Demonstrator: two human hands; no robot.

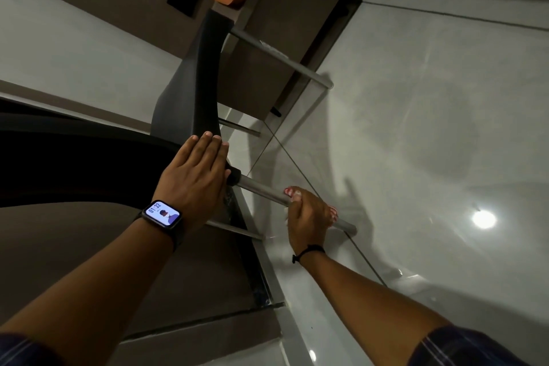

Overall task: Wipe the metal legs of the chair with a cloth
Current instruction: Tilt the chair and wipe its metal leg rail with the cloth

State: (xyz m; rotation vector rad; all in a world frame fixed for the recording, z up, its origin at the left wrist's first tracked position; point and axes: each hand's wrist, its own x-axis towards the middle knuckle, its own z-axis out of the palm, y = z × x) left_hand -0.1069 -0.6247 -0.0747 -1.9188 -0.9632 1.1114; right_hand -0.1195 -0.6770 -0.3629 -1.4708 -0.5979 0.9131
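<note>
From the head camera, the dark chair (193, 77) is lying tipped at 11 o'clock, its metal legs (258, 187) pointing toward 4 o'clock over the glossy tiled floor (430, 98). The left hand (196, 178), wearing a smartwatch (162, 213), is resting flat with fingers extended on the seat edge. The right hand (309, 217) is curling closed around the nearest leg, pressing a red-and-white cloth (292, 191) against it.

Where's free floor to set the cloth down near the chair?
Open: glossy tile floor right of the chair legs, out to the lamp reflection. Crowded: near leg, gripped by the right hand with the cloth; left hand rests flat on the dark seat.
</note>
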